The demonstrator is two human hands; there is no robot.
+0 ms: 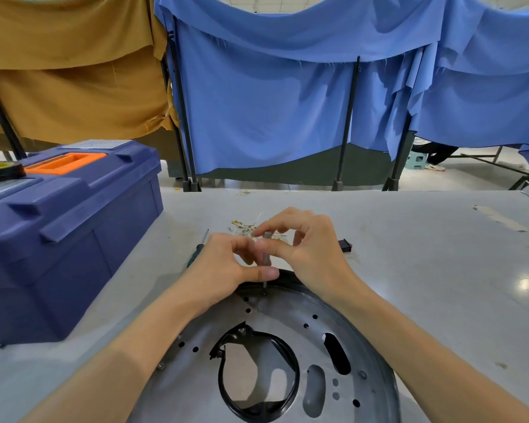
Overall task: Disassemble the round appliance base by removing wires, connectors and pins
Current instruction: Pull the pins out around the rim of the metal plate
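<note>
At the far rim of the round appliance base [284, 326], which lies flat on the tabletop [425, 285] close to the person, a slim grey driver [267, 248] stands upright with its tip on what looks like a small screw. The right hand [306, 245] pinches the driver's top between thumb and curled fingers; the left hand [226, 267] pinches its lower shaft. Just behind lie loose wires [245, 227], a green-handled screwdriver [199, 248] and a small black part [344, 245]. A blue toolbox [74, 224] sits left.
</note>
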